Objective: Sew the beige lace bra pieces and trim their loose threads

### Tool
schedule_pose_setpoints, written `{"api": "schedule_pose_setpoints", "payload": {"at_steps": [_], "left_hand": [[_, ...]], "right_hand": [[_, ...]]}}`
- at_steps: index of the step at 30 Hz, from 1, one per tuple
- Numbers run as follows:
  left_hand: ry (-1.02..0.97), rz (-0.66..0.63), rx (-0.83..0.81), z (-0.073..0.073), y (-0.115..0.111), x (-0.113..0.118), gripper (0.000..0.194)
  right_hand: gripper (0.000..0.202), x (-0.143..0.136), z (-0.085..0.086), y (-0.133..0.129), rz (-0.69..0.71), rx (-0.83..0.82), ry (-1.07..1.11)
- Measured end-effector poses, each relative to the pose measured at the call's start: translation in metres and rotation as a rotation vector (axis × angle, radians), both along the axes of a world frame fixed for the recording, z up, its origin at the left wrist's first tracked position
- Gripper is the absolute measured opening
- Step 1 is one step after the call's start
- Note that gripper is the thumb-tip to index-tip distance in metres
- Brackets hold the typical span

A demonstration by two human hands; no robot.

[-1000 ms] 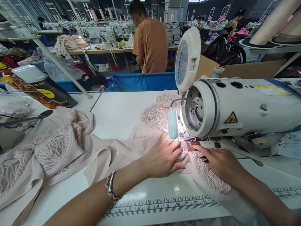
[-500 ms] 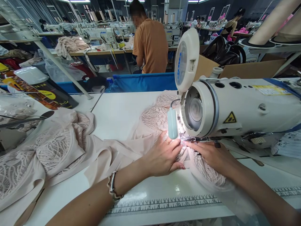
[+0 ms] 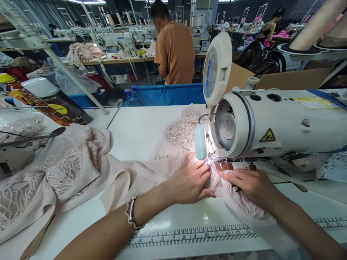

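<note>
A pale pink lace bra [image 3: 179, 135] lies under the head of a white sewing machine [image 3: 282, 122], lit by a small lamp. My left hand [image 3: 191, 180] rests flat on its fabric just left of the needle area, fingers stretched forward, thumb out to the side. To the right of the needle, my right hand [image 3: 249, 184] lies over a lace cup [image 3: 241, 200], index finger reaching toward the needle. A small dark object shows beneath the right fingers; its kind is hidden. The needle itself is hard to make out in the glare.
More lace bras [image 3: 70, 173] are heaped at the left, joined by fabric straps. Behind them lie a spray can [image 3: 58, 103] and a slanting metal pole [image 3: 76, 81]. A printed ruler [image 3: 195, 235] runs along the front edge. Beyond a blue cloth [image 3: 168, 94], a person [image 3: 176, 50] works.
My right hand has shifted slightly right and back from the needle, its fingers lifting and uncovering a brownish part by the presser area. My left hand stays on the fabric. The view has shifted slightly.
</note>
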State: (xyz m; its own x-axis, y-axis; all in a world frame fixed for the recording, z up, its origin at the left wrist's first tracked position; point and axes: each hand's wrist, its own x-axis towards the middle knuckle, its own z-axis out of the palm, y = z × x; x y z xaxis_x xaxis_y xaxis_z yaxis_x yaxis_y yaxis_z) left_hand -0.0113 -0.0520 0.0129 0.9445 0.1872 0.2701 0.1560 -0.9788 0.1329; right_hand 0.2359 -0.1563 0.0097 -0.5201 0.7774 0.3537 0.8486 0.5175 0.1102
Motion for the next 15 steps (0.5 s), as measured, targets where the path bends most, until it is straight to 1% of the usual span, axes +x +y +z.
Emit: {"api": "schedule_pose_setpoints", "payload": {"at_steps": [6, 11, 15], "left_hand": [[0.037, 0.049, -0.041, 0.001, 0.004, 0.000, 0.067], [0.033, 0.089, -0.061, 0.001, 0.008, 0.002, 0.066], [0.034, 0.119, -0.080, -0.001, 0.010, 0.003, 0.069]], "right_hand": [[0.067, 0.000, 0.003, 0.009, -0.040, 0.012, -0.086], [0.068, 0.004, -0.003, 0.015, -0.080, -0.015, -0.092], [0.067, 0.005, -0.007, 0.019, -0.097, -0.007, -0.134]]}}
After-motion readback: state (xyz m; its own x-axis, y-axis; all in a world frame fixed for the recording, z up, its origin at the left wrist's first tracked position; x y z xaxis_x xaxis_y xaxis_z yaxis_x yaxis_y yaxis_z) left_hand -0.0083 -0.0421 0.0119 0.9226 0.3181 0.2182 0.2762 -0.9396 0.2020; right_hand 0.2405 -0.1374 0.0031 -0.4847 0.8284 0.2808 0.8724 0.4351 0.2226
